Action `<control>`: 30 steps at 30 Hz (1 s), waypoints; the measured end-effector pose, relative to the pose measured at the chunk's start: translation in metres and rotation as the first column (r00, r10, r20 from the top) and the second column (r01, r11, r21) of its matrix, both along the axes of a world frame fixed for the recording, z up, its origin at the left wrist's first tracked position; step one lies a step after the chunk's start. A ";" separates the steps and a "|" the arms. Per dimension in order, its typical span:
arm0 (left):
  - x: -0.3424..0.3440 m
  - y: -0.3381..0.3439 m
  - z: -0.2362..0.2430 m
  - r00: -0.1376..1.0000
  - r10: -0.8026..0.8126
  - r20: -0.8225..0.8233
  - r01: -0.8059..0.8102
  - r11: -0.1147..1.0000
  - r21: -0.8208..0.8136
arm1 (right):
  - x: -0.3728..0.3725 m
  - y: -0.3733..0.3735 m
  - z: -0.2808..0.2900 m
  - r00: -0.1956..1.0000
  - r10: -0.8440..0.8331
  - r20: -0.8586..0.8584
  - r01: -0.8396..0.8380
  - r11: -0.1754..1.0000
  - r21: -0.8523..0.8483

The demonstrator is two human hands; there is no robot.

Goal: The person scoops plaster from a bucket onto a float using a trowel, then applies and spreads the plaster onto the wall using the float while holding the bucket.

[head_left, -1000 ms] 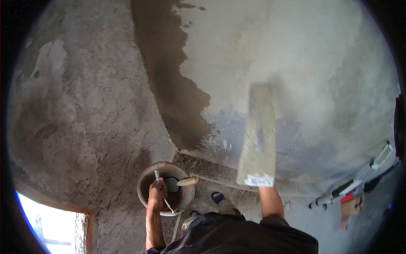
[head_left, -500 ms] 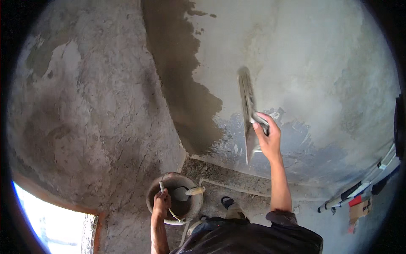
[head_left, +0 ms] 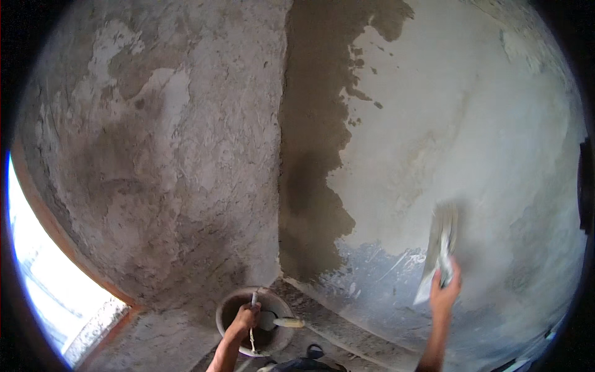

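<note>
My right hand (head_left: 446,292) grips a plastering trowel (head_left: 444,226) by its handle. The long flat blade stands near upright at the smooth grey wall (head_left: 403,149); whether it touches cannot be told. A band of dark, wet-looking plaster (head_left: 313,124) runs up that wall beside the corner. Low on the left, my left hand (head_left: 246,317) is closed around the handle (head_left: 254,297) of a round bucket (head_left: 284,304). A small pointed trowel with a pale wooden grip (head_left: 289,323) rests across the bucket's rim, its blade inside. The bucket's contents are mostly hidden.
To the left stands a rough, patchy wall (head_left: 161,173), with a bright opening (head_left: 43,260) at the lower left. A narrow ledge (head_left: 353,338) follows the smooth wall's foot. My shoe (head_left: 315,351) shows at the bottom. Dark objects line the far right edge.
The view has tilted up, showing more wall. My right hand and the plastering trowel have moved rightward, away from the dark plaster band. My left hand still holds the bucket's handle.
</note>
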State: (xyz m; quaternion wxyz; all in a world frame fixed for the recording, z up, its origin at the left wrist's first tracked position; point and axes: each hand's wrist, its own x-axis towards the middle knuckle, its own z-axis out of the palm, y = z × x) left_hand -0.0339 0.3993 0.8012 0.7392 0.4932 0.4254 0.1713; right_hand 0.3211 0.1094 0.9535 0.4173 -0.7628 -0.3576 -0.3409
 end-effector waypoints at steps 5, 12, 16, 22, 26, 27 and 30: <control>0.023 -0.010 -0.005 0.993 0.118 0.023 -0.118 0.993 -0.011 | 0.024 0.064 0.232 0.762 0.018 0.648 0.130 0.975 -0.180; 0.049 0.010 -0.017 0.968 0.244 0.063 -0.236 0.965 -0.116 | 0.018 0.238 0.384 0.510 -0.025 0.860 0.220 0.970 -0.102; 0.052 0.028 -0.022 0.975 0.203 0.090 -0.191 0.974 -0.121 | 0.014 0.321 0.402 0.518 -0.004 0.855 0.247 0.958 -0.145; 0.051 0.053 -0.045 0.994 0.096 -0.059 -0.101 0.992 -0.082 | 0.023 0.395 0.419 0.461 -0.095 0.882 0.420 0.899 -0.123; 0.056 0.068 -0.084 0.995 0.081 -0.051 -0.085 0.994 -0.073 | 0.037 0.416 0.403 0.531 -0.002 0.847 0.402 0.881 -0.250; 0.057 0.071 -0.094 0.997 0.064 -0.047 -0.068 0.992 -0.110 | 0.039 0.419 0.394 0.565 0.017 0.825 0.421 0.854 -0.306; 0.054 0.079 -0.113 0.994 0.091 -0.057 -0.089 0.995 0.046 | 0.039 0.423 0.356 0.555 0.096 0.826 0.435 0.813 -0.386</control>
